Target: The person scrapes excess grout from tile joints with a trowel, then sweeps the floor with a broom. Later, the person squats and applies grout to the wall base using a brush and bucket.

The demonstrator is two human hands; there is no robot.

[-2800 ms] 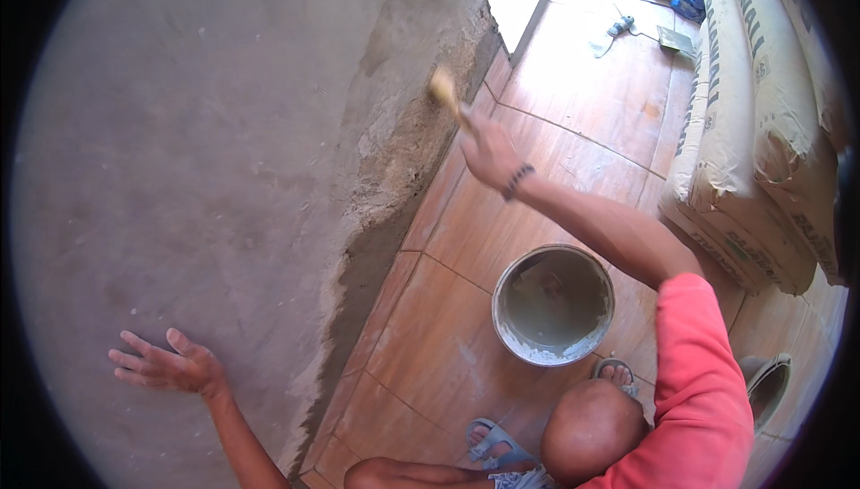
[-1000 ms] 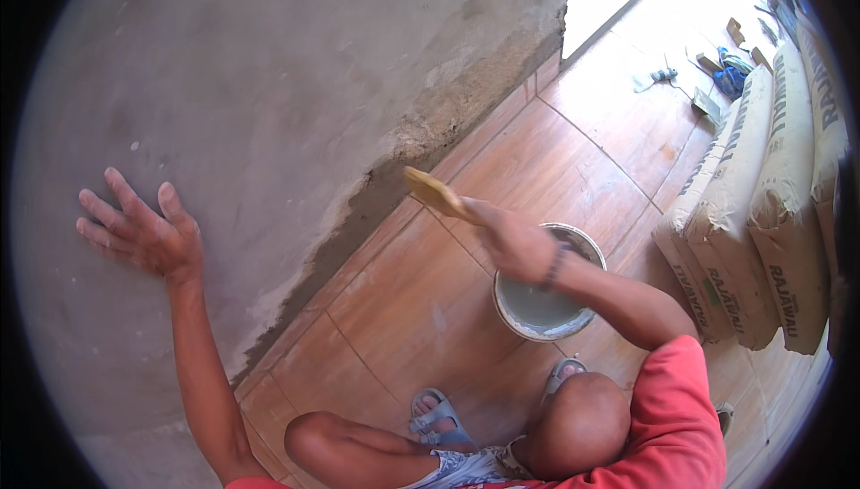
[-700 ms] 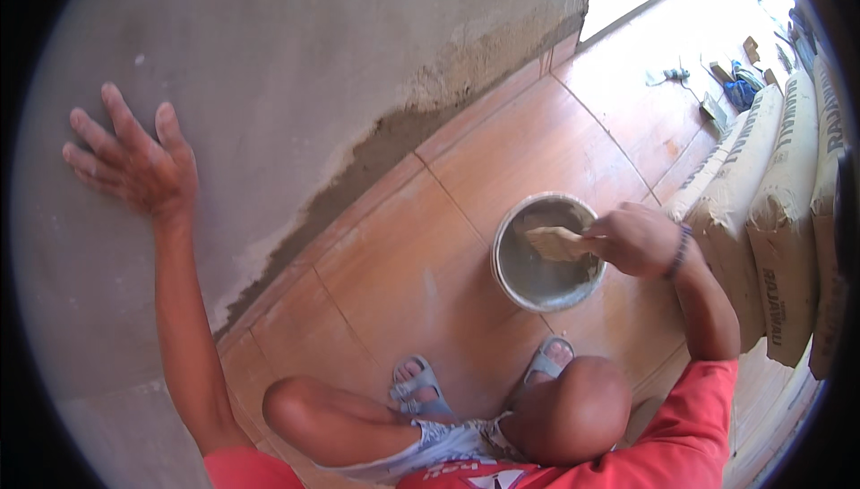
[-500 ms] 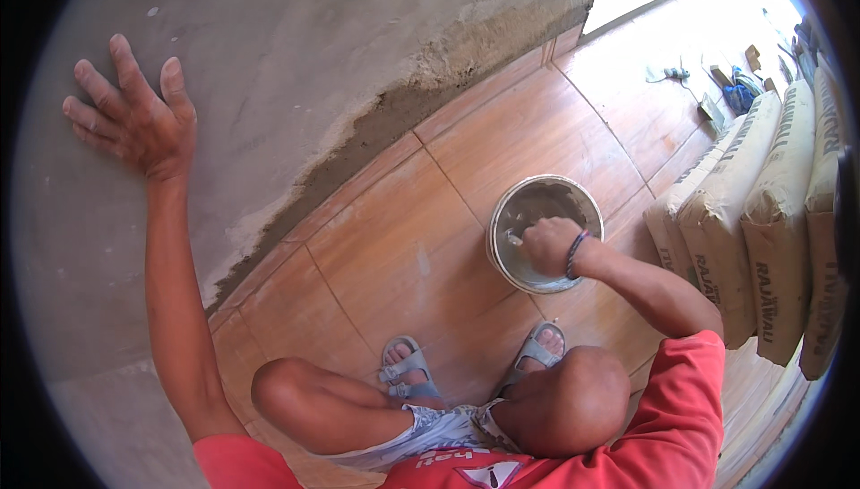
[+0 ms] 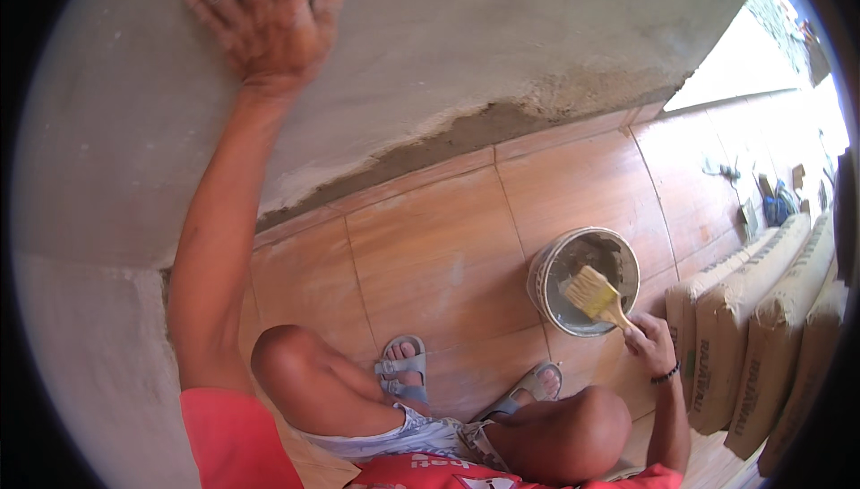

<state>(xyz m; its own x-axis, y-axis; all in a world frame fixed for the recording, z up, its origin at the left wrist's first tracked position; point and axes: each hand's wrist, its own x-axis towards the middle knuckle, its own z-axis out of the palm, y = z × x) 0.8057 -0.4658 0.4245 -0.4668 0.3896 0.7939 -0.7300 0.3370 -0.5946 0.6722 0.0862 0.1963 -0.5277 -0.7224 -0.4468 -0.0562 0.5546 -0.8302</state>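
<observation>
My left hand (image 5: 273, 28) lies flat against the grey plastered wall (image 5: 421, 32), fingers spread, with nothing in it. By its handle, my right hand (image 5: 651, 346) grips a paintbrush (image 5: 593, 294) with pale bristles and a yellowish band. The brush head is over the mouth of a round bucket (image 5: 536, 285), its bristles pointing up and left. Inside the bucket is a wet grey mix (image 5: 573, 261). Whether the bristle tips touch the mix, I cannot tell.
Stacked paper sacks (image 5: 761, 337) stand close to my right arm. The floor (image 5: 430, 229) is of brown tiles. Rough, broken plaster (image 5: 502, 117) runs along the wall's foot. Tools and a blue item (image 5: 781, 202) lie at the far right, near a bright opening.
My right hand has come up out of the bucket toward me, and the brush now shows. The view has turned. My left hand is still spread on the wall.
</observation>
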